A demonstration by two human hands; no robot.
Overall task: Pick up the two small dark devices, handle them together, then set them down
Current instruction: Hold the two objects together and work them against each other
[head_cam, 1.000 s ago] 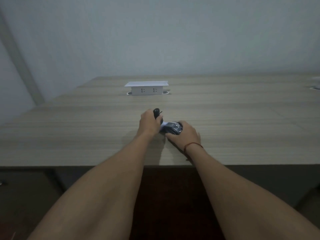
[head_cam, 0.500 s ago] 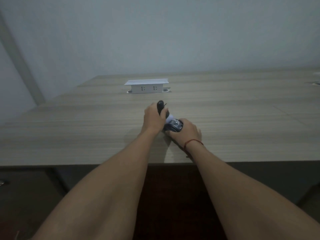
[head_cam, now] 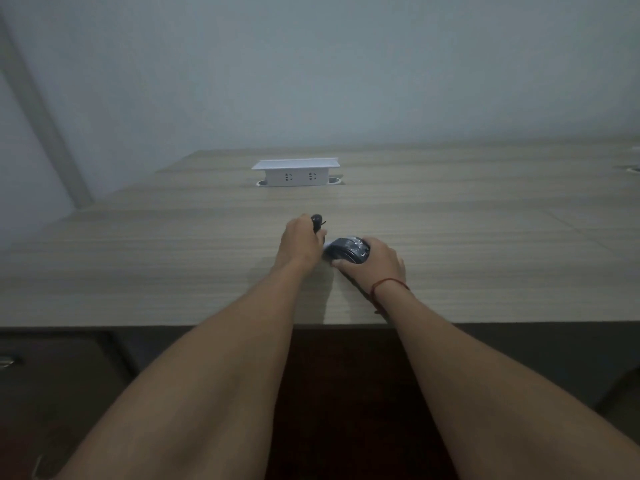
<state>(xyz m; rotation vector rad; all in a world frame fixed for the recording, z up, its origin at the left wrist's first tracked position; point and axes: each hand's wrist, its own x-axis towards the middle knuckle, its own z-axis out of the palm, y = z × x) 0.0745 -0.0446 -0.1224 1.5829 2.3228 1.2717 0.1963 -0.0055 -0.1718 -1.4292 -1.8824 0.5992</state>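
My left hand (head_cam: pixel 300 242) is closed around a small dark device (head_cam: pixel 316 220) whose rounded top sticks up past the fingers. Just to its right, my right hand (head_cam: pixel 374 263) grips a wider dark device (head_cam: pixel 348 250) with a glossy face, low over the wooden table (head_cam: pixel 173 258). A pale bit shows between the two devices, and I cannot tell what it is. The two hands nearly touch. A red string circles my right wrist.
A white pop-up socket box (head_cam: pixel 295 173) stands on the table behind the hands. A round grommet (head_cam: pixel 633 169) sits at the far right edge. The table's front edge runs just under my forearms, with dark cabinets below.
The left hand and its device have dropped slightly and drawn a little apart from the right hand's device. The view has shifted a bit.
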